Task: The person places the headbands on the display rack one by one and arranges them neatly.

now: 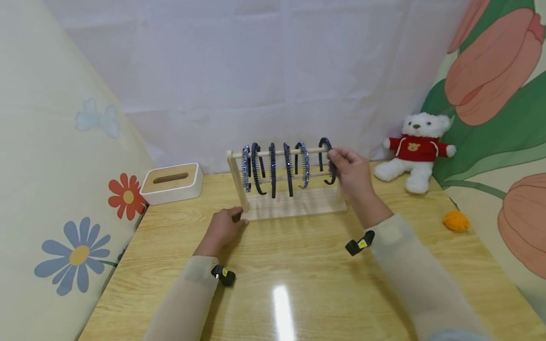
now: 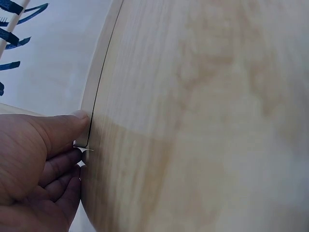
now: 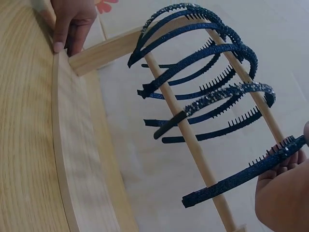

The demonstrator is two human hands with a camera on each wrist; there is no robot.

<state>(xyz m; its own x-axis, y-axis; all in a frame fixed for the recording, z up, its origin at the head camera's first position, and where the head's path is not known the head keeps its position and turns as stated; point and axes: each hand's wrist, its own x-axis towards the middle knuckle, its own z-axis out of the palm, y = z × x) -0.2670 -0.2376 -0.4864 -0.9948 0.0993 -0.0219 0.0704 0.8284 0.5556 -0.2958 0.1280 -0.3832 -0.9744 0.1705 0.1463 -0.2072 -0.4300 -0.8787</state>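
Note:
A wooden headband rack [image 1: 294, 204] stands on the table, with several dark blue, glittery toothed headbands hung along its upper bar. My right hand [image 1: 355, 175] pinches the rightmost headband [image 3: 241, 178] near its top, at the bar's right end. That headband still hangs over the rack's rods in the right wrist view. Down at the base's front left corner, my left hand [image 1: 222, 230] holds the rack, thumb on the front edge and fingers curled by the end. The other headbands, among them a sequined headband [image 3: 217, 98], hang toward the left and middle of the bar.
A white tissue box [image 1: 172, 182] with a wooden top sits at the back left. On the right are a white teddy bear [image 1: 417, 154] in a red top and a small orange object [image 1: 456, 221]. A pale cloth [image 1: 273, 71] hangs behind the wooden table [image 1: 256, 284].

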